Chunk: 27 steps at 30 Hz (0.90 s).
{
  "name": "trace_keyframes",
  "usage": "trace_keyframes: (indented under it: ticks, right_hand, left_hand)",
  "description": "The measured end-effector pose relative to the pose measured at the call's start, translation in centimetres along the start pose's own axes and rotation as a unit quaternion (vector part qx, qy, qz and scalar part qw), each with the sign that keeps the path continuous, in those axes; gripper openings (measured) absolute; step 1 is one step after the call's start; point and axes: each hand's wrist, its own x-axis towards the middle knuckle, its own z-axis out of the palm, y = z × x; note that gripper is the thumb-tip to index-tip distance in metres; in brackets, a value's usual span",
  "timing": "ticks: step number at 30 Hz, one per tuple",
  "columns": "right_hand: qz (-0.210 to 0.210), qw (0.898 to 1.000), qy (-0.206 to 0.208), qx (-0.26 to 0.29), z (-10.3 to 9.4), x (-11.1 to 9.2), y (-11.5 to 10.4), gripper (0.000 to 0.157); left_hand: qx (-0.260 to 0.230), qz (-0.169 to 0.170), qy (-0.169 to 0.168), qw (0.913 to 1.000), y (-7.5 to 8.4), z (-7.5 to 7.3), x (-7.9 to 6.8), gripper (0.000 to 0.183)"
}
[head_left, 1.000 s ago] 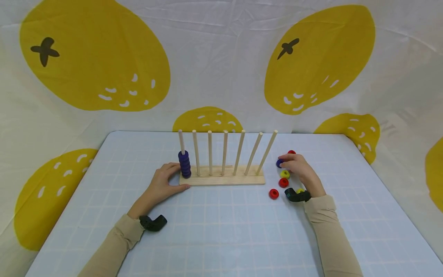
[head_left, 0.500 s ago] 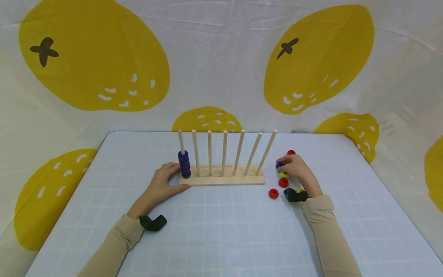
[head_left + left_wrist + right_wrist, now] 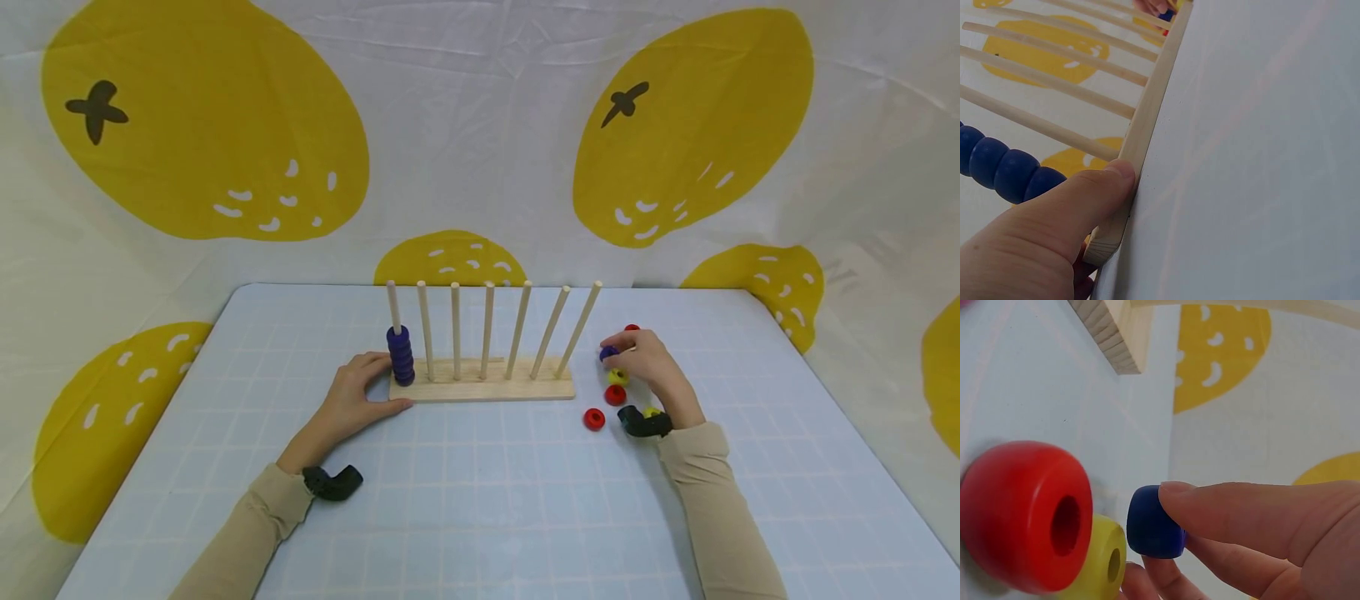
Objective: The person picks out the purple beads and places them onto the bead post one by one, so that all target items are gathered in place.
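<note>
My left hand (image 3: 352,389) grips the left end of a wooden peg board (image 3: 480,390), its thumb on the front edge in the left wrist view. On the leftmost peg, several blue beads (image 3: 401,357) are stacked; the other pegs are bare. To the right of the board, my right hand (image 3: 647,364) pinches a blue bead (image 3: 1155,522) between thumb and fingers. Close by it in the right wrist view are a red bead (image 3: 1025,515) and, partly hidden behind that one, a yellow bead (image 3: 1100,562).
Loose beads lie around the right hand: a red bead (image 3: 594,419) nearest the front, another yellow bead (image 3: 651,412) by the wrist camera, and a red bead (image 3: 632,327) behind the fingers. A white cloth with yellow fruit shapes (image 3: 450,258) hangs behind the table (image 3: 480,500).
Half a second ago the right hand and its blue bead were slightly lower in the head view; both have shifted up a little. The left hand and the peg board have stayed in place.
</note>
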Motion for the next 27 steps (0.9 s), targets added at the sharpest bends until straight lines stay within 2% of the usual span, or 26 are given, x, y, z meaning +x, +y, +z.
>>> trace_keyframes:
  ticks: [5,15,27]
  right_hand:
    - [0.003,1.0,-0.002,0.003,-0.3,-0.5,-0.7,0.041]
    - [-0.025,0.999,0.002,0.026,-1.3,-1.8,-1.6,0.041]
    - [-0.038,0.998,0.015,0.042,-2.2,-3.4,-3.6,0.041]
  left_hand:
    - [0.0,0.0,0.001,1.0,0.1,0.0,0.0,0.064]
    - [-0.001,-0.003,-0.002,1.0,0.1,-0.1,0.0,0.064]
    - [0.0,-0.003,-0.001,1.0,0.3,-0.1,0.0,0.064]
